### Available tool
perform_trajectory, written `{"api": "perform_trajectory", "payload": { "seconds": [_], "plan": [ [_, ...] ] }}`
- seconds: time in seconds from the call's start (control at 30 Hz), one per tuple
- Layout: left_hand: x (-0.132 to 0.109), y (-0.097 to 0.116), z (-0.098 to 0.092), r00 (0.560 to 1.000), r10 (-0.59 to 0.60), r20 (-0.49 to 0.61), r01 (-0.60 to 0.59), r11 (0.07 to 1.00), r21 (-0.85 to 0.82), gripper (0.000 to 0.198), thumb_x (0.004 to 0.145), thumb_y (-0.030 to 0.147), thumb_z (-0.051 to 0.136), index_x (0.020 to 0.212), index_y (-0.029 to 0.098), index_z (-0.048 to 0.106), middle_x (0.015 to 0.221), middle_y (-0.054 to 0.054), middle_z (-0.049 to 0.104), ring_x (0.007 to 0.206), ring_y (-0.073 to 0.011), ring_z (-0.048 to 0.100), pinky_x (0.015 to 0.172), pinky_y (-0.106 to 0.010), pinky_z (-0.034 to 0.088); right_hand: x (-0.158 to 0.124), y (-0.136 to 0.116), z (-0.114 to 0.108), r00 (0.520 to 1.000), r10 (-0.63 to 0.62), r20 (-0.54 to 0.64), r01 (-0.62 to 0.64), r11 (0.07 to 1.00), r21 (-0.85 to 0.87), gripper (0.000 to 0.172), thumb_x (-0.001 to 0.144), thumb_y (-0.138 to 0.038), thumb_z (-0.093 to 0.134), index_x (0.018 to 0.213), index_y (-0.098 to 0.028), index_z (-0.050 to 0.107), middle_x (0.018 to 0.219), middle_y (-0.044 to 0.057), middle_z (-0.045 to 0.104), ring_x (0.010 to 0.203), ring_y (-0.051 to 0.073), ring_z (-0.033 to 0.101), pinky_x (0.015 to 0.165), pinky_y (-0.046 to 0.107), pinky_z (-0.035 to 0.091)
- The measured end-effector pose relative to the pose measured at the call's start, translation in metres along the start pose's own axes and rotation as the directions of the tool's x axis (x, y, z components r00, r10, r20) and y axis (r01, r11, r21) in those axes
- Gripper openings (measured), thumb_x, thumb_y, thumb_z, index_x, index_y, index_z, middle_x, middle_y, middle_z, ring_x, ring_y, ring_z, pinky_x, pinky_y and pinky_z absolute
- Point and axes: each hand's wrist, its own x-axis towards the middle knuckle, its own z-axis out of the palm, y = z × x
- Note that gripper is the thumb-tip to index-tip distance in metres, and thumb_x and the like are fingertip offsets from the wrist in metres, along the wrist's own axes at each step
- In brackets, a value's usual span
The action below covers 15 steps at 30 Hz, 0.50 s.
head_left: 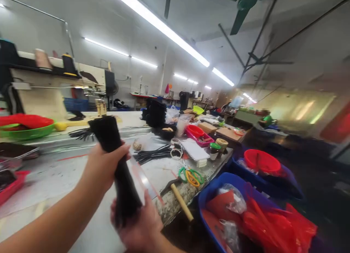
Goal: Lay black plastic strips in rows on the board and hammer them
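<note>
My left hand (pixel 102 164) is wrapped round the upper part of a thick bundle of black strands (pixel 113 150), held upright and tilted slightly. My right hand (pixel 139 222) grips the bundle's lower end from below, near the table's front edge; it is blurred by motion. Both hands are closed on the bundle above the worn grey worktable (pixel 62 172). More loose black strands (pixel 151 154) lie on the table just beyond my hands.
Scissors with green and yellow handles (pixel 190 175) and a wooden-handled tool (pixel 180 200) lie at the table edge. Blue bins (pixel 216 183) holding red material stand to the right. A red tray (pixel 198 134), tape rolls, jars and a sewing machine (pixel 54 77) lie farther back.
</note>
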Motion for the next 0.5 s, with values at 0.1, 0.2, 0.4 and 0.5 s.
{"api": "perform_trajectory", "payload": {
  "seconds": [0.1, 0.2, 0.4, 0.5],
  "plan": [
    [0.000, 0.000, 0.007, 0.999, -0.008, -0.048, 0.011, 0.999, 0.046, 0.035, 0.044, 0.025, 0.073, 0.070, 0.016, 0.052, 0.052, 0.006, 0.052, 0.045, -0.0103, 0.052, 0.044, -0.020, 0.042, -0.008, -0.005, 0.007, 0.973, 0.207, -0.107, -0.164, 0.934, 0.316, 0.076, 0.077, -0.066, 0.006, 0.087, -0.017, 0.063, 0.106, 0.014, 0.064, 0.101, 0.022, 0.059, 0.090, 0.040, 0.042],
    [0.001, -0.001, 0.008, 0.998, -0.007, -0.055, 0.010, 0.999, 0.047, 0.034, 0.044, 0.026, 0.072, 0.069, 0.017, 0.052, 0.053, 0.005, 0.051, 0.044, -0.0106, 0.051, 0.043, -0.021, 0.041, -0.013, -0.007, 0.012, 0.950, 0.287, -0.118, -0.233, 0.911, 0.341, 0.070, 0.079, -0.064, 0.006, 0.081, -0.019, 0.060, 0.103, 0.014, 0.064, 0.100, 0.021, 0.060, 0.086, 0.042, 0.044],
    [-0.001, -0.005, 0.005, 1.000, 0.010, -0.021, -0.009, 0.998, 0.059, 0.036, 0.045, 0.027, 0.074, 0.071, 0.017, 0.051, 0.056, 0.006, 0.052, 0.046, -0.0096, 0.051, 0.046, -0.021, 0.041, -0.015, 0.000, 0.015, 0.968, 0.224, -0.116, -0.169, 0.917, 0.361, 0.070, 0.083, -0.059, 0.005, 0.077, -0.016, 0.060, 0.085, 0.014, 0.066, 0.084, 0.020, 0.065, 0.087, 0.038, 0.045],
    [-0.001, -0.006, 0.003, 1.000, 0.004, -0.012, -0.003, 0.997, 0.079, 0.036, 0.045, 0.028, 0.074, 0.071, 0.016, 0.052, 0.054, 0.005, 0.053, 0.047, -0.0104, 0.052, 0.046, -0.020, 0.041, -0.008, 0.005, 0.008, 0.988, 0.099, -0.116, -0.072, 0.974, 0.216, 0.071, 0.085, -0.056, 0.001, 0.085, -0.014, 0.059, 0.089, 0.016, 0.065, 0.086, 0.020, 0.064, 0.083, 0.038, 0.047]
  ]
}}
